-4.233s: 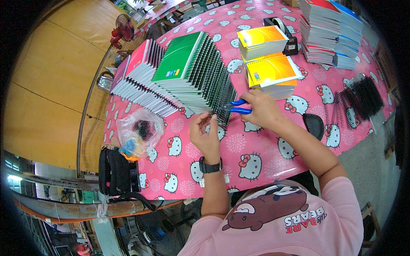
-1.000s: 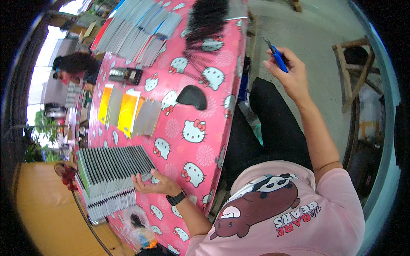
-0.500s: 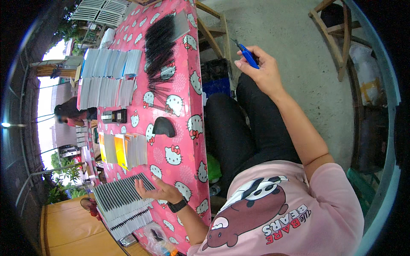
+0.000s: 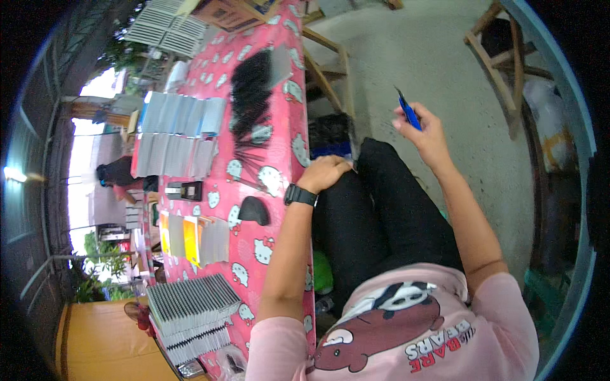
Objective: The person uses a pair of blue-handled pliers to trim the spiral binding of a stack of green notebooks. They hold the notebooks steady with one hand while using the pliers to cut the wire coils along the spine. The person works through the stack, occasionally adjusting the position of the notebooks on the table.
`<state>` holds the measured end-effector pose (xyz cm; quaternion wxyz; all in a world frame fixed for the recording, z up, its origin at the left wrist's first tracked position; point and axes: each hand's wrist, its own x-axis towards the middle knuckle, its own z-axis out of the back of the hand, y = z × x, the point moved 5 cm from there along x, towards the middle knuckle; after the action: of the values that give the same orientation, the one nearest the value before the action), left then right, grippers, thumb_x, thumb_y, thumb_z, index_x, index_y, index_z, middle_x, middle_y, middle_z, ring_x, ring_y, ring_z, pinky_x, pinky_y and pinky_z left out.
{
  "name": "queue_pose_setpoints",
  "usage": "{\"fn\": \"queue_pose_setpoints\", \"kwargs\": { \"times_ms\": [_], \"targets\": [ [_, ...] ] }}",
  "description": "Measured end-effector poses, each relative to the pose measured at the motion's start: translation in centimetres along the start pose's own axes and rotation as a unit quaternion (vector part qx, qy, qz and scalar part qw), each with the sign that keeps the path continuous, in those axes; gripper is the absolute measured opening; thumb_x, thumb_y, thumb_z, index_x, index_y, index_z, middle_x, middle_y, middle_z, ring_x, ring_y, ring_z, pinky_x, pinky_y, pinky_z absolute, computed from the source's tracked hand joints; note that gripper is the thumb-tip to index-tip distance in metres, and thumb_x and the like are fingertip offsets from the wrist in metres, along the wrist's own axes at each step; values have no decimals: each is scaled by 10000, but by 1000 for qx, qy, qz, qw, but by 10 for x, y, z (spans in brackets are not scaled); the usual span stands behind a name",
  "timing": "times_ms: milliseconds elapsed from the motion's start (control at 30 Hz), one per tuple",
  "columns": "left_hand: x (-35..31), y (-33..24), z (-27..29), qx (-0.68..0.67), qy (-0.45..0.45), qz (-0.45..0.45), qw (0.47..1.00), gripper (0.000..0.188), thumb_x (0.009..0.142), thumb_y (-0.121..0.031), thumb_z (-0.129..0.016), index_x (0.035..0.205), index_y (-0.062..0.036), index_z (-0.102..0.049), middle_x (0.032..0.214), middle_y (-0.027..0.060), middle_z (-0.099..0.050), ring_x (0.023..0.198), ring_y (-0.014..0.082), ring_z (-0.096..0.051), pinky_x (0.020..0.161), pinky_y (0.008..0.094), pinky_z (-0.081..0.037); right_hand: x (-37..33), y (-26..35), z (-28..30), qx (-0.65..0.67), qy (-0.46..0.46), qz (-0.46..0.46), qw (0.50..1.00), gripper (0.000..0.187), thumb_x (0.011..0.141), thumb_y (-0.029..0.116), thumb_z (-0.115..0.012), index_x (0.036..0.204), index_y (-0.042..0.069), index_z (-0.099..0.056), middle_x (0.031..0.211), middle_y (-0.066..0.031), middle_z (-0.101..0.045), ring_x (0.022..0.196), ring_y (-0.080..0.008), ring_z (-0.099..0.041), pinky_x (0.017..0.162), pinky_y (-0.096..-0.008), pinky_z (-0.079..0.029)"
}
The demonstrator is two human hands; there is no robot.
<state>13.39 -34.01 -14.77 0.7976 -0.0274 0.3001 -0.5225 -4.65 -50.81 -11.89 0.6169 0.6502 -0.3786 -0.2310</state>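
Note:
My right hand [image 4: 429,132], raised over the floor to the right of my knees, is closed around pliers [image 4: 410,115] with blue handles. Their thin dark tip points up and away. My left hand [image 4: 324,173], with a black watch on its wrist, lies palm down on my left thigh [image 4: 346,219] beside the table edge, fingers extended and holding nothing. Across the pink cartoon-print tablecloth [image 4: 248,242], a pile of black spiral binding coils [image 4: 251,89] lies nearby, with several loose ones spread out. A dark rounded block [image 4: 254,210] sits closer to my left forearm.
Stacks of unbound booklets [image 4: 171,155], yellow-covered booklets [image 4: 194,241] and coil-bound notebooks [image 4: 194,295] stand along the table. A black-and-silver device [image 4: 184,190] lies between stacks. Cardboard boxes [image 4: 229,14] are at the far end. A wooden stand [image 4: 492,70] is at right; another person [image 4: 117,174] is beyond the table.
My left hand has moved from above the coil-bound notebooks to my thigh. The right hand still holds the pliers, now lower and farther right in view. The whole view has shifted slightly.

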Motion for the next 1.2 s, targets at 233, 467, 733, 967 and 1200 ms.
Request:
{"fn": "queue_pose_setpoints", "kwargs": {
  "times_ms": [233, 467, 733, 967, 1200],
  "targets": [
    [-75, 21, -18, -706, -182, -88, 678, 863, 858, -650, -312, 1423, -27, -123, 1485, 160, -133, 1381, 272, -105, 1108, 356, -112, -2, -32, 20, 62, -35, -79, 994, 277, 768, 215, -677, 958, 29, -598, 799, -11, -584, 699, -87, -530, 667, -228, -424],
    [-78, 15, 7, -883, -172, -213, 381, 947, 807, -668, -400, 1364, 71, -199, 1446, 219, -201, 1344, 328, -205, 1104, 432, -170, -15, -29, -22, 31, 38, -71, 996, 268, 774, 217, -678, 950, 31, -598, 796, -6, -579, 736, -85, -521, 697, -224, -406],
    [-73, 20, 27, -363, -279, -2, 889, 417, 877, -397, -537, 1070, -34, -609, 1069, 122, -598, 1021, 249, -528, 841, 341, -412, -25, -46, -11, -3, 19, -88, 996, 258, 778, 201, -679, 945, 23, -595, 795, -6, -573, 755, -88, -518, 718, -227, -403],
    [-52, -14, 26, 42, -305, -8, 951, 259, 708, -223, -672, 632, -21, -528, 707, 133, -512, 749, 319, -506, 669, 408, -417, -36, -95, -2, 8, -10, -142, 990, 264, 773, 190, -686, 957, 22, -596, 785, -2, -571, 742, -86, -518, 705, -228, -409],
    [-42, -13, 17, 119, -347, 8, 930, 261, 734, -255, -660, 718, -25, -538, 745, 126, -548, 770, 311, -533, 660, 412, -432, -31, -99, 14, -51, -35, -151, 987, 283, 762, 202, -694, 961, 25, -599, 780, -6, -578, 719, -85, -516, 678, -232, -414]
  ]
}}
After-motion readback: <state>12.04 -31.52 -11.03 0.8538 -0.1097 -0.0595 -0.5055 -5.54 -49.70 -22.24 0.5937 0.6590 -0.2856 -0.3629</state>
